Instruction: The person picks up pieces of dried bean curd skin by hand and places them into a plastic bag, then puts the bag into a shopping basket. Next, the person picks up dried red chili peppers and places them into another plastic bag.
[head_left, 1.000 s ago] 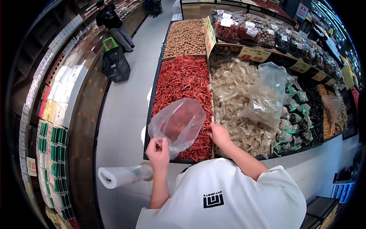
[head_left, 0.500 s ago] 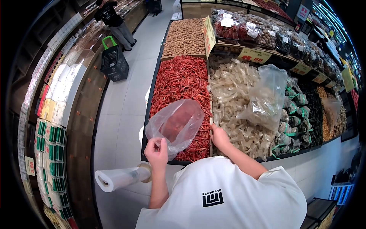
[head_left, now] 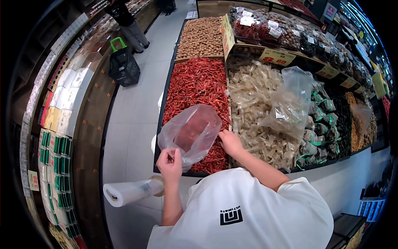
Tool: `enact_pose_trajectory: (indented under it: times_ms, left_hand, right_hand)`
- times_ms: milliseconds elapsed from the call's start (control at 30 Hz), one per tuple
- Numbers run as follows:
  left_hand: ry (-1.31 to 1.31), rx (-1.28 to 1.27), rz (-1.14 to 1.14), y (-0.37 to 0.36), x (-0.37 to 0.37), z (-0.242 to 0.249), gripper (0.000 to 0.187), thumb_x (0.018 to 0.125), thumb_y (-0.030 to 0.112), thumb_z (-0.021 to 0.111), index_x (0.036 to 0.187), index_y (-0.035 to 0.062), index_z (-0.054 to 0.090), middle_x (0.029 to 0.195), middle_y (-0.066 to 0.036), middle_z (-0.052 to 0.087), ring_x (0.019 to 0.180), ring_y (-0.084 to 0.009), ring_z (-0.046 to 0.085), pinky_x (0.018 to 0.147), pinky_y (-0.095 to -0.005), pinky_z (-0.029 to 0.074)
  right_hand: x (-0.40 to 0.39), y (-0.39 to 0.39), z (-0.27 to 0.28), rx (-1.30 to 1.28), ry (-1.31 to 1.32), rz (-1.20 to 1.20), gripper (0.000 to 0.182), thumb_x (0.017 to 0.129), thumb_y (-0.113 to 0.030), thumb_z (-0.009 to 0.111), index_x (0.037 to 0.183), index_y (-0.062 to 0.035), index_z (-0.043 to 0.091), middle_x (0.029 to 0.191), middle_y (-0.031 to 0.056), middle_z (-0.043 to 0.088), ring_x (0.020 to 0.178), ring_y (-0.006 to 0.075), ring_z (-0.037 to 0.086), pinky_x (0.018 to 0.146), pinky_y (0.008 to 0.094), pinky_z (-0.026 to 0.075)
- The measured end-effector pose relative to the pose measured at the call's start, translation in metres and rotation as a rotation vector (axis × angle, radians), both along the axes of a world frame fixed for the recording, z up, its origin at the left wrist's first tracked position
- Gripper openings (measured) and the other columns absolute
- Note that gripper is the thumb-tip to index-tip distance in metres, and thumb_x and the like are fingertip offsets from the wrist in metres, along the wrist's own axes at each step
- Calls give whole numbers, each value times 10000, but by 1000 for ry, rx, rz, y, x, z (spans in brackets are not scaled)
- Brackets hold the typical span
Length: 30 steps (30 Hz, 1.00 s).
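My left hand (head_left: 171,164) is closed in a pinch on the near edge of a clear plastic bag (head_left: 192,129). The bag hangs puffed out over a bin of dried red chilies (head_left: 195,85), and some red shows through its film. My right hand (head_left: 231,142) is over the chilies at the right side of the bin, close to the bag's right edge. Its fingers are curled together, and whatever they hold is hidden. Just right of that hand lie small clear-wrapped packets (head_left: 253,120) in the neighbouring bin.
A roll of plastic bags (head_left: 130,193) sticks out at the bin's near left corner. Another clear bag (head_left: 290,106) lies on the packets. Walnuts (head_left: 201,37) fill the far bin. A dark shopping basket (head_left: 124,66) stands in the left aisle beside a person (head_left: 126,25).
My right hand has moved left and slightly up, from the divider between the bins to the chilies by the bag. The left hand still holds the bag in nearly the same place.
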<state>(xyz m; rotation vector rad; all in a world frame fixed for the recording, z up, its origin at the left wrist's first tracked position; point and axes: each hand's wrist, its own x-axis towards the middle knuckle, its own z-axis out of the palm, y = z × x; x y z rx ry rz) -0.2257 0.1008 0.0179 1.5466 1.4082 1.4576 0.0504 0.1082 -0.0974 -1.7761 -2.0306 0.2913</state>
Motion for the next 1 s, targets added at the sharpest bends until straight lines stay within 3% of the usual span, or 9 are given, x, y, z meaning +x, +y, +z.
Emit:
enact_pose_trajectory:
  times_ms: [133,267,533,667,733,1000]
  left_hand:
    - [-12,7,-6,-1,-1,-4,114,936,59,752,867,6,678,740,19,620,611,-32,463,539,-228,360]
    - [-13,9,-13,0,-3,-6,116,934,59,753,867,5,676,748,16,625,610,-34,464,540,-229,361]
    - [-20,11,18,0,-4,-3,123,926,75,763,874,2,677,748,2,624,608,-55,476,544,-243,380]
    - [10,9,2,2,-6,-4,146,918,86,774,872,-1,667,742,-3,614,604,-59,476,535,-249,381]
    - [17,-10,-28,1,-4,3,155,918,82,775,861,-1,657,736,-2,603,597,-56,468,527,-248,373]
    - [28,20,-47,-4,1,9,156,922,82,771,861,3,651,727,-9,606,589,-58,476,525,-253,377]
  right_hand:
    - [1,3,-8,31,7,16,140,876,-71,631,1014,-52,622,955,163,639,928,391,669,782,504,564]
    - [7,4,-6,70,45,31,80,888,-94,635,955,-52,621,945,160,638,915,394,670,782,506,561]
    - [26,-13,36,57,368,-12,226,894,-128,763,1102,-45,730,1035,182,698,994,401,679,839,456,564]
    - [29,-25,89,-22,519,-101,220,889,-71,777,1098,-16,732,977,149,699,858,294,708,727,363,569]
    - [36,-28,117,59,512,-87,217,886,-28,767,1098,-4,729,951,128,696,819,239,699,680,324,560]
    - [25,-14,209,169,508,349,230,864,3,769,1086,-46,734,1011,104,706,867,256,705,734,341,575]
